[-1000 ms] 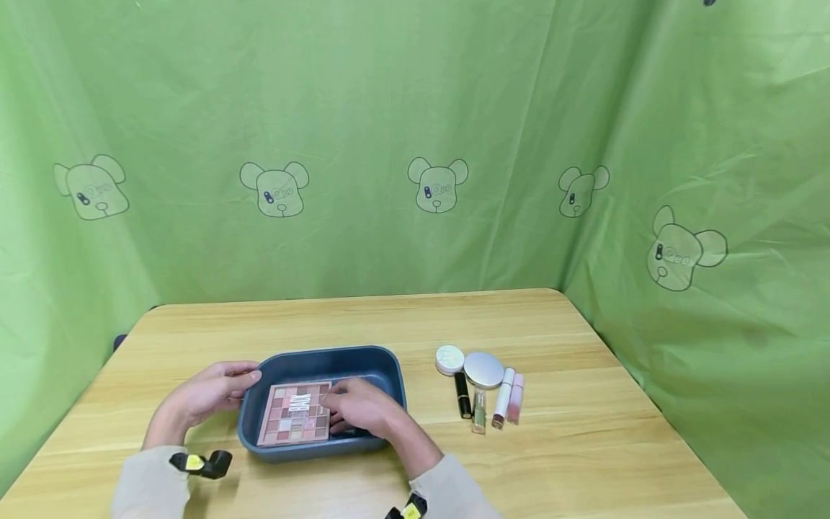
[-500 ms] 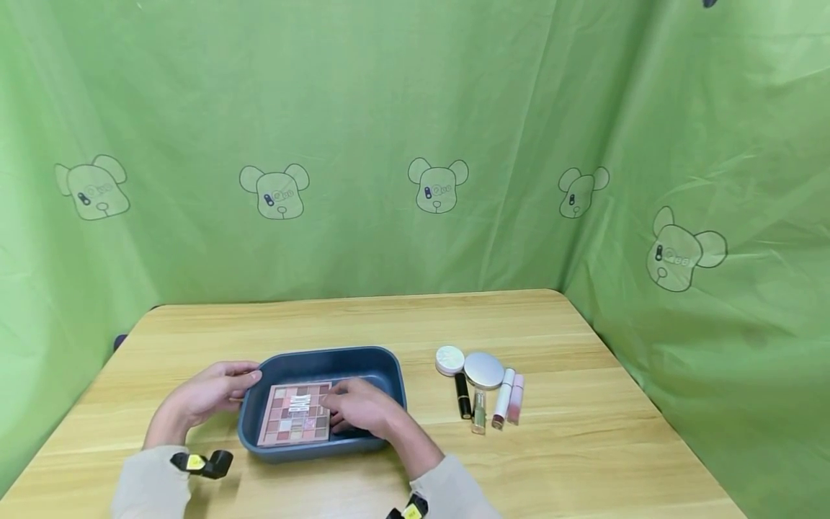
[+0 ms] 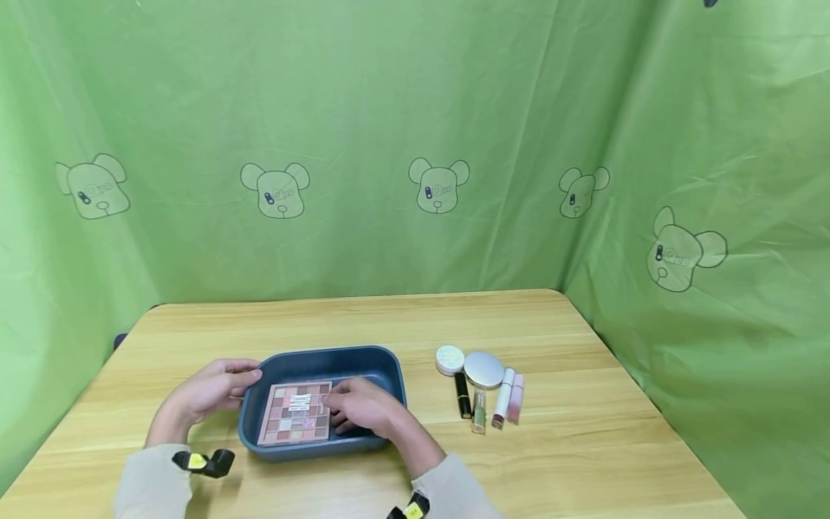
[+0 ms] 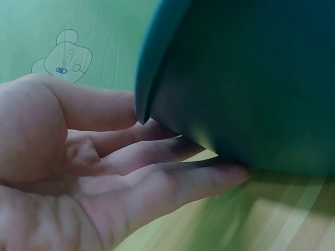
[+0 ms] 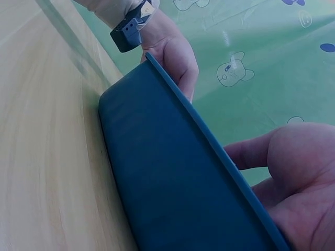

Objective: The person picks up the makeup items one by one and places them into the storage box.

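A dark blue rectangular bin stands on the table. Flat inside its left half lies a pink eyeshadow palette with a grid of shades and white lettering. My left hand holds the bin at its left end; in the left wrist view, the thumb is at the rim and the other fingers run along the outer wall. My right hand reaches into the bin and grips the palette's right edge, thumb over its top, other fingers bent down beside it. In the right wrist view the bin's wall hides those fingertips.
Right of the bin lie a round white case, a round silver compact, a black lipstick tube, a small clear tube, a white-capped lip gloss and a pink tube. Green curtains surround the wooden table.
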The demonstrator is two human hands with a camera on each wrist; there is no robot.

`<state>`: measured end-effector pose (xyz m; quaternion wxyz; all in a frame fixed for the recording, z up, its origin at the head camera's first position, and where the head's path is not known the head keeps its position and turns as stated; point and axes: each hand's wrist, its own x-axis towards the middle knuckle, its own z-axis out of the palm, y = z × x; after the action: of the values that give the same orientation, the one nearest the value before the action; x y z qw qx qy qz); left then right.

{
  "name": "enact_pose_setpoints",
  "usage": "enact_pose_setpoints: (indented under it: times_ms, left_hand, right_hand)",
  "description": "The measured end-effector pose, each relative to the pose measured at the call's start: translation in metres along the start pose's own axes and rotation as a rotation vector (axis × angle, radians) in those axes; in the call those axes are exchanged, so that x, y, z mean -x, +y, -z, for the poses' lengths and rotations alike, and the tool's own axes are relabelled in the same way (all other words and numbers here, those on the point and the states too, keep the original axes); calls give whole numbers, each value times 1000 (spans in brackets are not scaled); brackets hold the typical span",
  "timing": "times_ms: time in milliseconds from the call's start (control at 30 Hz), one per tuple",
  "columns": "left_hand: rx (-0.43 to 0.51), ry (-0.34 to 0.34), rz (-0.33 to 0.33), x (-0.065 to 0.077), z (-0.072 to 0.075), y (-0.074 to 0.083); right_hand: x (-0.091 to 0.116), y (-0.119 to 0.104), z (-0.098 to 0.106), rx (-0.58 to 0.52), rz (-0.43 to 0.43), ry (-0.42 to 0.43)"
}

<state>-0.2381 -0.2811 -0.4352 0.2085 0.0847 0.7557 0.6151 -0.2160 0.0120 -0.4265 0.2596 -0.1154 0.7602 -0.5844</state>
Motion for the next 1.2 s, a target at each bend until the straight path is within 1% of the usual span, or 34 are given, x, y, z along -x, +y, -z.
enact_pose_setpoints:
  times_ms: [133, 200, 400, 567, 967, 1067, 1200]
  left_hand:
    - [-14, 7, -3, 0, -1, 0]
    - [-12, 16, 4, 0, -1, 1]
    - [-22, 19, -5, -2, -3, 3]
    - [-33, 28, 2, 0, -4, 5]
    - [-71, 22, 15, 2, -3, 0]
    - [-73, 18, 15, 2, -3, 1]
    - [-80, 21, 13, 2, -3, 2]
  right_hand:
    - [-1, 1, 2, 27, 3, -2]
    - [-1, 2, 3, 25, 4, 3]
    - [-1, 1, 5, 44, 6, 23]
    - [-1, 1, 5, 42, 1, 26]
    - [0, 0, 5, 47, -10, 19]
    - [0, -2, 7, 40, -12, 11]
    - [2, -5, 11, 60, 2, 20]
